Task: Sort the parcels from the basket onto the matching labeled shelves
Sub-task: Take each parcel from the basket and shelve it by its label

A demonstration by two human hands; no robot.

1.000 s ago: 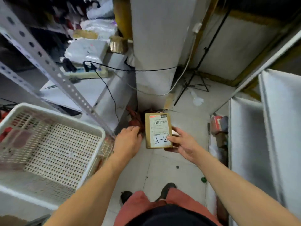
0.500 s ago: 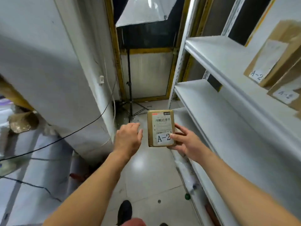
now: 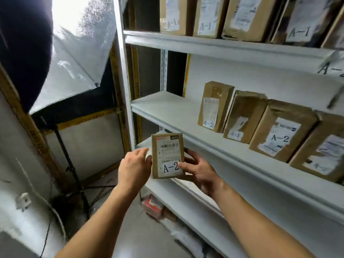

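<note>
A small brown parcel (image 3: 167, 155) with a white label reading A-2 stands upright in front of me. My right hand (image 3: 197, 172) grips its right edge, thumb across the label. My left hand (image 3: 134, 168) touches its left edge with curled fingers. Just behind and to the right runs the middle shelf (image 3: 167, 112), where several brown A-2 parcels (image 3: 214, 107) lean in a row; its left part is bare. A tag reading A-2 (image 3: 331, 68) hangs on the shelf edge above. The basket is out of view.
The top shelf (image 3: 204, 43) carries several A-1 boxes (image 3: 173, 13). A white upright post (image 3: 122, 71) bounds the rack on the left. A lower shelf (image 3: 186, 202) lies under my arms. A light umbrella on a black stand (image 3: 70, 164) fills the left corner.
My view has swung up from the floor and basket to the rack. The parcel has come up with my right hand toward the middle shelf, and my left hand now touches its left edge.
</note>
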